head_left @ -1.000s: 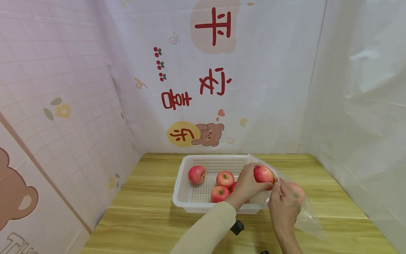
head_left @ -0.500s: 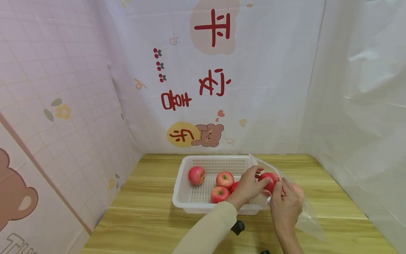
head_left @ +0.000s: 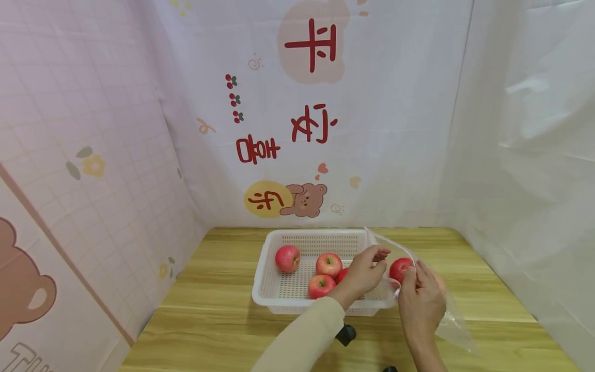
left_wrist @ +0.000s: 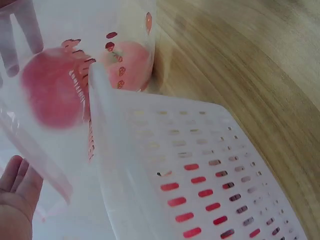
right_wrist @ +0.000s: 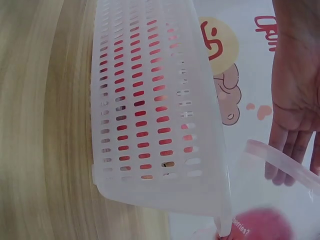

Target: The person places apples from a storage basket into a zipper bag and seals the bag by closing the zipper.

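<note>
My right hand (head_left: 422,299) pinches the rim of a clear plastic bag (head_left: 457,325) beside the basket's right end. One red apple (head_left: 401,269) is inside the bag near its mouth. A second apple (left_wrist: 131,62) shows through the printed plastic in the left wrist view; in the head view my right hand mostly covers it. My left hand (head_left: 364,271) is at the bag's mouth, above the basket, with loosely bent fingers and nothing in them. Several apples (head_left: 328,265) lie in the white slotted basket (head_left: 274,298), some partly hidden by my left arm.
The basket stands on a wood-grain table (head_left: 209,320). A printed cloth (head_left: 395,129) hangs behind the table, with more cloth along both sides. A small black object (head_left: 346,335) shows by the left sleeve (head_left: 302,336).
My left hand has let go of the apple and drawn back slightly left. The apple has moved right and down into the bag. My right hand keeps pinching the rim.
</note>
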`<state>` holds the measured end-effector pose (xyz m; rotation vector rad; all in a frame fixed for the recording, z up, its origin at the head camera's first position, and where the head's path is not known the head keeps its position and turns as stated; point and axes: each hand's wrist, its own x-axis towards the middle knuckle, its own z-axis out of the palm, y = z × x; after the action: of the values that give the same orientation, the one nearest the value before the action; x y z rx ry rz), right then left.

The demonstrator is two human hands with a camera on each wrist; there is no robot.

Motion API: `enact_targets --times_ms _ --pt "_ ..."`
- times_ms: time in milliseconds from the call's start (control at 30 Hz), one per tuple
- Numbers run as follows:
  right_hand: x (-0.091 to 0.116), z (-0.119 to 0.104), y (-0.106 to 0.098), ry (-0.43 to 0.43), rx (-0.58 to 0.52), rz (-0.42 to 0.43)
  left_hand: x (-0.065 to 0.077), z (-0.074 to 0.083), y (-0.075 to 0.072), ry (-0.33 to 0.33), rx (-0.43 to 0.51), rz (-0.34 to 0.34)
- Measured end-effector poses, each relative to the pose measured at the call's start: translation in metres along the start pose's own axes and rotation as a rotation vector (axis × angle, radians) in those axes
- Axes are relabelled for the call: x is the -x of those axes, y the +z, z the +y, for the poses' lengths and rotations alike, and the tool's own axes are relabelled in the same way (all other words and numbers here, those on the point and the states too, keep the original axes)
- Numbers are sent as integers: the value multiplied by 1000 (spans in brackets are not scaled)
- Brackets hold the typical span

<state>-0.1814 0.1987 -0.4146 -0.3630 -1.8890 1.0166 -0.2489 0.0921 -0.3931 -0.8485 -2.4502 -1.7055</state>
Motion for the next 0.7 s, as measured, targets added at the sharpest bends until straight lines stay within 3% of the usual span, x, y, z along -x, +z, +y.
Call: enact_targets --times_ms 300,700 --pt "3 -2 -2 42 21 -54 2 -4 -15 -12 -25 47" --pt "5 -2 -1 30 13 -47 11 -11 -33 -22 -36 83"
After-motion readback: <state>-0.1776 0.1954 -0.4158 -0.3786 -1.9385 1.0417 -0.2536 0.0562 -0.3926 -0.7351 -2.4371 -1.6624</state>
